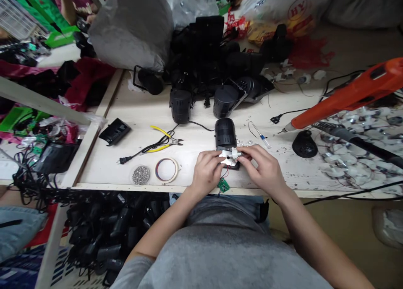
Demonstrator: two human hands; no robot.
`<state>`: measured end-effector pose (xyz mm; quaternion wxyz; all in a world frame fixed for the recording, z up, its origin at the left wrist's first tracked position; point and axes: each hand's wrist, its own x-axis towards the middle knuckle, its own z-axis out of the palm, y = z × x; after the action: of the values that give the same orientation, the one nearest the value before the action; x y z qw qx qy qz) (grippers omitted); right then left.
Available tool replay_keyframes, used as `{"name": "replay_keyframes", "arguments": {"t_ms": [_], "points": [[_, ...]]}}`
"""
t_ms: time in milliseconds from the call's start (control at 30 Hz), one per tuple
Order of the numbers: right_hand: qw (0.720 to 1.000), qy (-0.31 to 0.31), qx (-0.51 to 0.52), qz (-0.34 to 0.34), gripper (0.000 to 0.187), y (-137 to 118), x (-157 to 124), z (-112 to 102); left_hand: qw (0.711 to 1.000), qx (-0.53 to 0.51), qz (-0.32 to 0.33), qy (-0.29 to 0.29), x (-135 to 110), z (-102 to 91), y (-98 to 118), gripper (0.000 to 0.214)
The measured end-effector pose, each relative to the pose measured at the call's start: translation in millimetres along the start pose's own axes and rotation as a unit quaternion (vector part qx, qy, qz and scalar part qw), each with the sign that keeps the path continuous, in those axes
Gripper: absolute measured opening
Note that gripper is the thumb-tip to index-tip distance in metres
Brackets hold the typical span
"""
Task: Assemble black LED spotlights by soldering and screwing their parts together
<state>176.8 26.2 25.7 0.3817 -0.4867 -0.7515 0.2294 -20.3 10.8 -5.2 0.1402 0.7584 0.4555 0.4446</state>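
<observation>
Left hand: fingers clenched on the white metal bracket — a close, firm grip
Right hand: grasping it too, beside the black lamp housing
Table: green circuit board on red wires — near the edge

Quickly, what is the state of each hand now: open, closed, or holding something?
Left hand: closed, holding the white metal bracket.
Right hand: closed, holding the same bracket.

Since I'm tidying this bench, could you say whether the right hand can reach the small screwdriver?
Probably yes: the right hand is just below the screwdriver, nothing large between, once it lets go of the metal bracket.
</observation>
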Motion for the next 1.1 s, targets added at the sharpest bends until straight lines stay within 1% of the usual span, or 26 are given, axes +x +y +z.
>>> {"name": "replay_keyframes", "arguments": {"t_ms": [67, 133, 200, 300, 400, 500, 600, 667, 767, 900, 1000, 1100], "points": [[0.997, -0.034, -0.045, -0.046, 0.021, 0.1, 1.8, -5.6, 0.999, 0.028, 0.04, -0.021, -4.8, 1.3, -2.5, 0.013], [0.992, -0.067, -0.079, -0.071, 0.025, -0.6, 2.8, -5.6, 0.996, 0.054, 0.06, -0.038, -8.7, 2.6, -4.1, 0.015], [0.984, -0.097, -0.118, -0.09, 0.028, -2.2, 3.7, -1.3, 0.994, 0.08, 0.067, -0.045, -11.1, 3.7, -5.0, 0.017], [0.965, -0.141, -0.18, -0.131, 0.034, -5.1, 6.6, 7.2, 0.99, 0.112, 0.066, -0.049, -12.6, 5.0, -5.2, 0.016], [0.949, -0.165, -0.218, -0.159, 0.036, -6.8, 10.8, 12.2, 0.988, 0.13, 0.072, -0.049, -12.8, 5.6, -4.4, 0.017], [0.949, -0.166, -0.218, -0.156, 0.032, -6.4, 13.2, 13.0, 0.986, 0.137, 0.086, -0.04, -13.7, 5.1, -2.5, 0.015], [0.947, -0.176, -0.216, -0.158, 0.029, -4.7, 13.0, 12.7, 0.986, 0.13, 0.093, -0.051, -17.1, 3.9, 0.0, 0.015], [0.947, -0.187, -0.202, -0.167, 0.03, -3.4, 12.8, 12.3, 0.986, 0.129, 0.09, -0.057, -20.3, 3.5, 1.3, 0.016], [0.947, -0.205, -0.173, -0.175, 0.03, -2.6, 14.1, 10.6, 0.989, 0.119, 0.077, -0.046, -23.9, 4.0, 1.6, 0.019], [0.944, -0.217, -0.161, -0.188, 0.032, -5.1, 17.3, 5.6, 0.992, 0.091, 0.075, -0.034, -24.6, 5.3, 0.5, 0.022], [0.939, -0.226, -0.162, -0.201, 0.034, -6.8, 19.8, 2.8, 0.993, 0.084, 0.071, -0.035, -24.7, 5.7, 0.0, 0.021], [0.942, -0.222, -0.163, -0.19, 0.035, -5.3, 21.3, 3.2, 0.993, 0.086, 0.066, -0.044, -25.4, 6.6, -0.1, 0.024]]}}
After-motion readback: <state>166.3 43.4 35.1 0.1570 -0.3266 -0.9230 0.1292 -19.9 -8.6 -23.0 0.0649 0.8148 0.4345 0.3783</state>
